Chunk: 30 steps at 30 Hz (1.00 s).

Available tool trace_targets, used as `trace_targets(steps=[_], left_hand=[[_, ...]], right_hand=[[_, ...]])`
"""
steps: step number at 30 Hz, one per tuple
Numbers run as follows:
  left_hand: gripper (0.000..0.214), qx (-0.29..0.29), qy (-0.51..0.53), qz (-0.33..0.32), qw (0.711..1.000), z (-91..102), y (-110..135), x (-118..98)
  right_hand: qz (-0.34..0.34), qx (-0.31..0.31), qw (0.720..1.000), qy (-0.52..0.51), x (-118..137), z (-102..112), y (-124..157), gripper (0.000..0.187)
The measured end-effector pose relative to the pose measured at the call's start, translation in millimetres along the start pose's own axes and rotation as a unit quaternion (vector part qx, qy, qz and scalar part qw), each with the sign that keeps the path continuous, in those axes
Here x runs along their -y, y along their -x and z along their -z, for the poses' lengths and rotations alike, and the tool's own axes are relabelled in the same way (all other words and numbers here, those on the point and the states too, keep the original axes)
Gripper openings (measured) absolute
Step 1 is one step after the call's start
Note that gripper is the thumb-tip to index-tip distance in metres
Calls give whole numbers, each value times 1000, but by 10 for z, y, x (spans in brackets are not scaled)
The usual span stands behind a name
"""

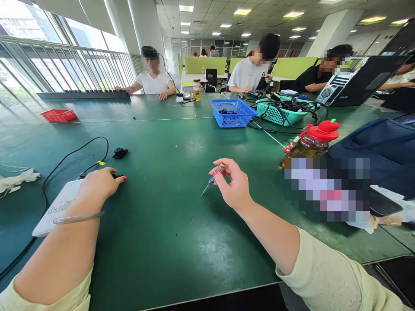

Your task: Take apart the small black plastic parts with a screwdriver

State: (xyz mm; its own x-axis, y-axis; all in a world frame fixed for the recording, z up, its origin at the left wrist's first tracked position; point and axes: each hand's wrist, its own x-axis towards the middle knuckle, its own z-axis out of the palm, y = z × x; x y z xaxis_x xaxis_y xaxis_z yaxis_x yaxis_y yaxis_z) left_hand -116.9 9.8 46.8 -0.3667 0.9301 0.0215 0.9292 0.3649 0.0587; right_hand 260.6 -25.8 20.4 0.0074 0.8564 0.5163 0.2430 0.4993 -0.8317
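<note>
Bright windows [78, 32], glowing ceiling lights [243, 12], lime-green partitions [205, 65]

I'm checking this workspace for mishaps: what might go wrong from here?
The pen in the right hand points tip-down toward the green table, so a slip might scratch or mark it. The black cable loops beside the left hand, near the white box; a snag could perhaps drag the box. The red-lidded bottle stands close to the dark blue bag, so shifting the bag might topple it.
</note>
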Motion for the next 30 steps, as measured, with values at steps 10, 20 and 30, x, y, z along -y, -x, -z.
trace_targets(steps=[10, 20, 30], left_hand=[[44, -48, 96, -295, 950, -44, 591, -930], [67, 30, 282, -477, 831, -506, 1039, -1480], [71, 65, 311, -403, 858, -548, 1034, -1476]], right_hand=[[48, 12, 998, 45, 30, -20, 31, 19], [155, -53, 986, 0, 44, 18, 112, 20], [226, -4, 974, 6, -21, -10, 113, 27]])
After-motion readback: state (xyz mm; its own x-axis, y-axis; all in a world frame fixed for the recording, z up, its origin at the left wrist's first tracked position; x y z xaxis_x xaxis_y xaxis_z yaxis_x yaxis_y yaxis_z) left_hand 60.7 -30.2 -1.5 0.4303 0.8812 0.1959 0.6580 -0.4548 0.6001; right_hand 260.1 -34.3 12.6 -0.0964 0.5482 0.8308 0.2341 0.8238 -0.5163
